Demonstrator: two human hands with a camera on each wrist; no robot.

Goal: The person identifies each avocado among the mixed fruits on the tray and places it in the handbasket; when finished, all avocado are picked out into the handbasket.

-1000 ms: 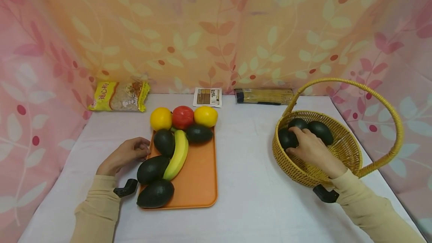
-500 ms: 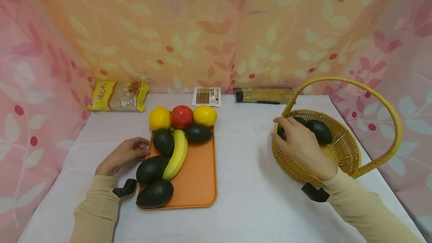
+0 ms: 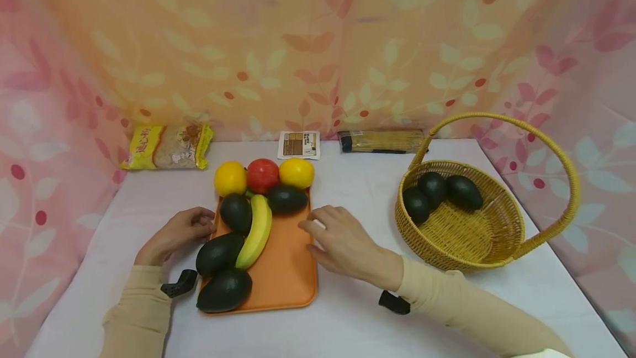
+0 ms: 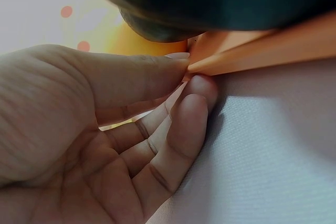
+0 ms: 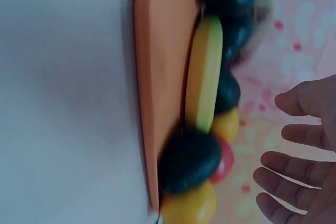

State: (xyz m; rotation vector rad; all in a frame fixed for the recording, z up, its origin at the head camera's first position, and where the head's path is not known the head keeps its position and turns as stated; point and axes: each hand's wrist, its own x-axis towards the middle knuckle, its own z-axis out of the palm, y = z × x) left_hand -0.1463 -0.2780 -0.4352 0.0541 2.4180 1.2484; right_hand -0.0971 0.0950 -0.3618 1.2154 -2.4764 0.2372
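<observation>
An orange tray [image 3: 285, 261] lies on the table, carrying a banana [image 3: 255, 233], several dark green avocados [image 3: 224, 290], and a red fruit [image 3: 262, 175] between two yellow fruits [image 3: 296, 173] at its far end. My left hand [image 3: 174, 235] pinches the tray's left rim between thumb and fingers, as the left wrist view shows closely. Over the tray's right edge hovers my right hand [image 3: 350, 246], fingers spread and holding nothing. To the right stands a wicker basket [image 3: 432, 247] with three avocados [image 3: 464, 192] grouped toward its far left side.
Along the back lie a yellow food bag [image 3: 169, 147], a small white packet [image 3: 299, 145] and a long wrapped bundle [image 3: 381, 141]. The basket's tall handle [image 3: 571, 181] arches up on the right. Patterned curtains [image 3: 318, 43] enclose the table on three sides.
My right hand has left the avocados in the basket and moved left to the tray's right edge. The left hand stays at the tray's left rim.
</observation>
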